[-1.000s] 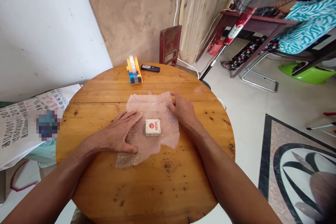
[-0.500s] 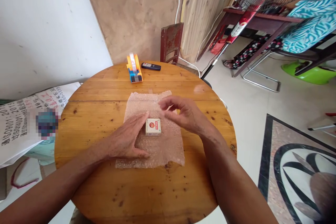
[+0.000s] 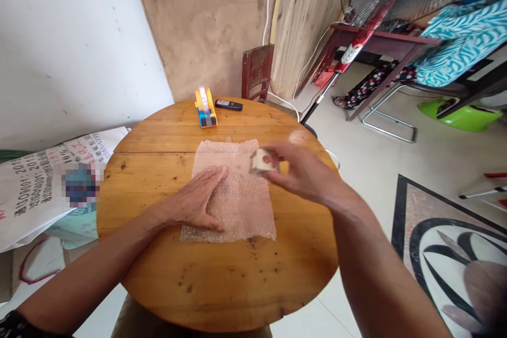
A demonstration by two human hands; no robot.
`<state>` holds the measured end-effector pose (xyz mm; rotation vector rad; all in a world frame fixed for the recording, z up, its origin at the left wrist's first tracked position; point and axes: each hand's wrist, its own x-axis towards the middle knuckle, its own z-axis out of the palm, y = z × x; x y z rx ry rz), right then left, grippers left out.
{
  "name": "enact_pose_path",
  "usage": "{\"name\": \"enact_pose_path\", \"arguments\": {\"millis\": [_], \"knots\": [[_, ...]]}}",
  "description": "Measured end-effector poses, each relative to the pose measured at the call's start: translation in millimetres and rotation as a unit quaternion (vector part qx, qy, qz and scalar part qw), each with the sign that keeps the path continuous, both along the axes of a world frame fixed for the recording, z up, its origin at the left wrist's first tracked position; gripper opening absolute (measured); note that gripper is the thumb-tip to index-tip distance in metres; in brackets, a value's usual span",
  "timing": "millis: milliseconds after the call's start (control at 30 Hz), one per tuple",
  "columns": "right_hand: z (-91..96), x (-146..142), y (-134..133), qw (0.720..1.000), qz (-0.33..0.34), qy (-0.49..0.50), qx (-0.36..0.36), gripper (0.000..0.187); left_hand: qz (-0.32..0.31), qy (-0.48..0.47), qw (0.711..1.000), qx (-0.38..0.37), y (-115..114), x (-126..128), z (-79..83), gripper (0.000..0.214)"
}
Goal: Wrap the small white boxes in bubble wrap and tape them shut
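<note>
A sheet of bubble wrap lies flat on the round wooden table. My left hand rests on its left part, palm down, with thumb and fingers spread and nothing held. Over the right side of the sheet, my right hand grips a small white box between thumb and fingers. A red round mark shows on the box, which is blurred by motion. The box appears lifted off the sheet and slightly tilted.
At the table's far edge stand an orange and blue tape dispenser and a dark remote control. Behind are a wooden chair and a standing fan. A person in patterned clothes sits at another table. Printed sacks lie left.
The small box was on the bubble wrap between my hands; my right hand has taken hold of it and moved it up and right. My left hand stays on the sheet.
</note>
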<state>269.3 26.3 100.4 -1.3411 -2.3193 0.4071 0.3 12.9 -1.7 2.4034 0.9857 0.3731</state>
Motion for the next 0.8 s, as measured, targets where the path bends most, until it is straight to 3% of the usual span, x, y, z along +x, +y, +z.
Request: {"name": "enact_pose_path", "arguments": {"millis": [100,200,300,400,500,567,600,667,800], "knots": [[-5.8,43,-3,0.991,-0.129,-0.021,0.023,0.044,-0.004,0.005,1.0,0.005,0,0,2.2,0.122],[-36.9,81,-2,0.977,-0.205,-0.049,-0.026,0.049,-0.013,0.012,1.0,0.008,0,0,4.9,0.119],[-56.7,95,-3,0.976,-0.204,-0.075,-0.011,0.058,-0.031,0.013,0.999,0.02,1,-1,5.5,0.112],[-42.7,77,-15,0.976,-0.199,-0.05,0.076,0.06,-0.043,0.007,0.998,0.036,1,-1,3.5,0.108],[-16.0,31,-30,0.99,-0.113,0.009,0.086,0.041,-0.048,0.007,0.998,0.046,1,-1,2.1,0.11],[-8.0,-3,-35,0.999,0.006,-0.009,0.051,0.043,-0.05,0.004,0.997,0.051,1,-1,2.7,0.11],[-8.5,-18,-35,0.996,0.07,-0.039,0.028,0.052,-0.05,0.002,0.997,0.052,1,-1,3.5,0.111],[-17.1,-38,-29,0.986,0.136,-0.092,-0.015,0.074,-0.048,0.003,0.998,0.049,1,-2,5.6,0.114],[-45.6,-35,-9,0.973,0.142,-0.152,-0.096,0.1,-0.024,0.051,0.998,0.033,3,-7,8.6,0.124]]}}
